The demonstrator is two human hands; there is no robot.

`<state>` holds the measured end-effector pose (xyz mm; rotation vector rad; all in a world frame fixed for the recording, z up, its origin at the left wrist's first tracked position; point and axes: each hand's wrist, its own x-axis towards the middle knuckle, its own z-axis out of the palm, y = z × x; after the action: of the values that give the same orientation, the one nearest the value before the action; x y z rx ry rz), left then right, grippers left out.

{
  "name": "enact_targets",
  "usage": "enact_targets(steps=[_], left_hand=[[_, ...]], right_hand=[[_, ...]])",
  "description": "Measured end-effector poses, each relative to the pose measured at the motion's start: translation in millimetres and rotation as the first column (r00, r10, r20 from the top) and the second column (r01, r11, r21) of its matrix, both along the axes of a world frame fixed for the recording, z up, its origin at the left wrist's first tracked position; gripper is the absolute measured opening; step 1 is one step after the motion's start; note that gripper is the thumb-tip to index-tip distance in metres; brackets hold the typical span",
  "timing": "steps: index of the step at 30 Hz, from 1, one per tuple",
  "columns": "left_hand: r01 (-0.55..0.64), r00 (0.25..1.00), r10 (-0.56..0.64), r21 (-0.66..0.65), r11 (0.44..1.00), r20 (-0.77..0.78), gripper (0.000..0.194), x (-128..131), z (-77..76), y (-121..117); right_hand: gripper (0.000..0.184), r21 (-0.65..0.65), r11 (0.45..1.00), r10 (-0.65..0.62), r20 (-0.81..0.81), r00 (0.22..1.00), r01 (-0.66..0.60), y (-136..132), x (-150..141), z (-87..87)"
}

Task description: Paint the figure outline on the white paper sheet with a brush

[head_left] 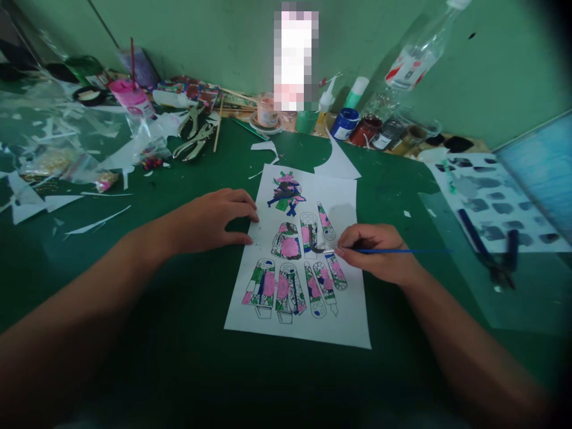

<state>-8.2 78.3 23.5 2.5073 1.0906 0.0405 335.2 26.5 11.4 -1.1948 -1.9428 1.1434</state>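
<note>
A white paper sheet [344, 325] printed with outlined shapes lies on the green table; several shapes carry pink, green, blue and black paint. My right hand [373, 253] pinches a thin blue paintbrush [397, 251] near its ferrule. The brush's dark tip points left and meets a partly painted shape [308, 232] in the middle of the sheet, where a black stroke shows. My left hand [227, 220] rests with bent, parted fingers at the sheet's left edge, its fingertips touching the paper and holding nothing.
Paint jars, including a blue jar [345, 124] and a pink jar [131, 98], line the wall. Hole-punch pliers [196, 142] and paper scraps [58, 202] lie at left. Dark-handled pliers [498, 268] and a paint-smeared sheet [500, 202] are at right. A plastic bottle [409, 62] stands behind.
</note>
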Motion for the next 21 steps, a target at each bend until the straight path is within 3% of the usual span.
enact_targets(steps=[14,21], left_hand=[[-0.002,1.0,0.002,-0.002,1.0,-0.019,0.045,-0.2,0.0,0.0],[-0.001,1.0,0.001,-0.017,1.0,-0.01,0.046,-0.9,-0.3,0.2]], right_hand=[[0.013,0.004,0.998,-0.057,-0.032,0.998,0.057,0.5,0.3,1.9],[0.014,0.011,1.0,-0.019,0.004,1.0,0.019,-0.1,-0.4,1.9]])
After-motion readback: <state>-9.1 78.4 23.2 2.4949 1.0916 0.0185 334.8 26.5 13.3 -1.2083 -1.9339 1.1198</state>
